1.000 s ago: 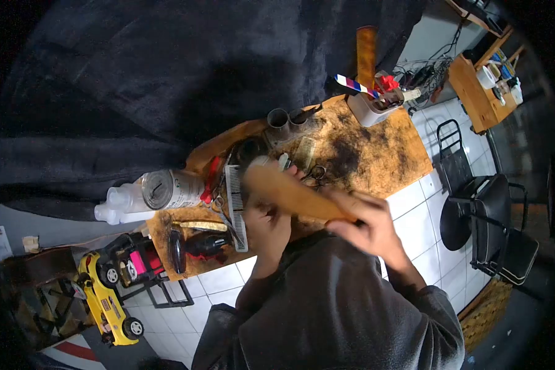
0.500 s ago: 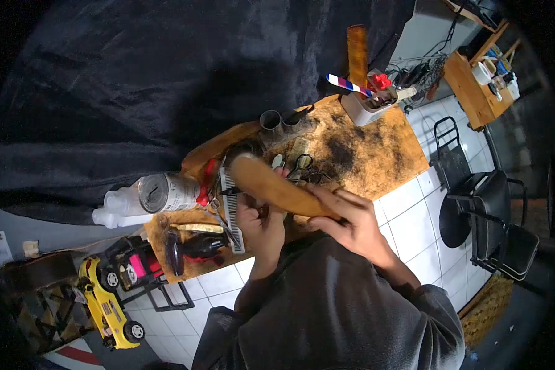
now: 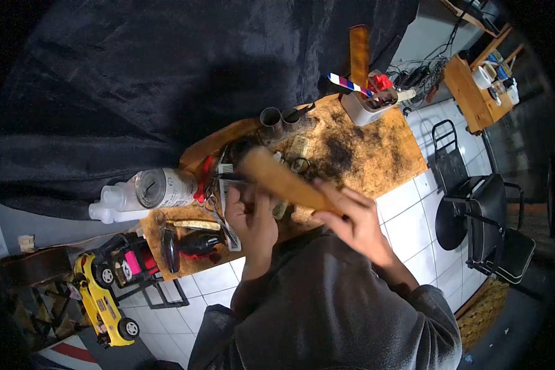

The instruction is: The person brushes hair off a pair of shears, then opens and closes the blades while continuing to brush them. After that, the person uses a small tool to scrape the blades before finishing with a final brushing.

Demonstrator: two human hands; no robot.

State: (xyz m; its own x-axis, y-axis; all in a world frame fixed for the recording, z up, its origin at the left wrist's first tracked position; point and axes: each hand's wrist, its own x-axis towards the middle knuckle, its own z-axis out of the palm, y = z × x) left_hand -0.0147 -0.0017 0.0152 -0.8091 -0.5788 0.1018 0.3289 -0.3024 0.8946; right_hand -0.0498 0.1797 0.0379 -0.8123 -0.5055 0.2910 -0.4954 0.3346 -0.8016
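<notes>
My right hand grips a long wooden brush, its far end smeared by motion and its bristles not clearly visible. My left hand is just left of the brush, palm up with curled fingers. A dark shape shows at those fingers, but I cannot make out what they hold. Beside the left hand, a white comb lies on the table, with scissors and a red-handled item close by. Another scissor handle shows beyond the brush.
The wooden table carries dark hair-like scraps. A container of combs stands at the far right. Bottles and a can stand left, near black clippers. A chair is right; a yellow toy car lower left.
The brush has shifted slightly right, its far end moving away from the comb. My left hand has moved slightly left and turned more palm-up.
</notes>
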